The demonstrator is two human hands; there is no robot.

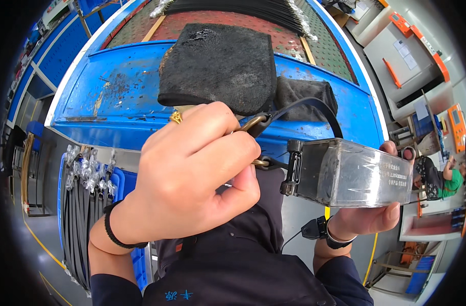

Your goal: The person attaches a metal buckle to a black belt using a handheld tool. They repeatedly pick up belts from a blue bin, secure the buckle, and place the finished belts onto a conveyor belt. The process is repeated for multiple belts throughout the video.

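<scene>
My left hand (192,173) is closed around a brass-coloured metal tool (251,125) whose tip meets a black strap loop (314,104). A gold ring sits on one finger and a black band circles the wrist. My right hand (370,214) grips a clear plastic box (350,173) from below, thumb at its far end. A black buckle (293,171) is fixed at the box's left end, close to the tool. Both hands are held above my lap, in front of a blue workbench (115,92).
A thick black pad (217,61) lies on the blue bench, with a smaller dark cloth (304,92) beside it. Several black straps in clear wrap hang in a blue bin (85,204) at my left. Another person (442,178) sits far right near grey cabinets.
</scene>
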